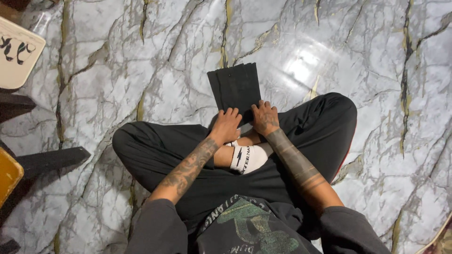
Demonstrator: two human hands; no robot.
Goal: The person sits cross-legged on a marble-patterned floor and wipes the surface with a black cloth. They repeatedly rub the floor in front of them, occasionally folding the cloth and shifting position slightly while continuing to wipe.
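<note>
Folded black cloth [234,90] being pressed flat on the marble floor [141,70], near edge being pinned under left hand [227,125] and right hand [265,117], each grip narrow, fingers resting on the cloth

Black folded cloth [235,88] lies flat on marble floor, w/ near edge at shins.

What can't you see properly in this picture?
- Head view: the near edge of the folded black cloth is hidden under the left hand and right hand.
- The cream board and yellow object are cut off by the left edge.
- Both palms face down, unseen.
</note>
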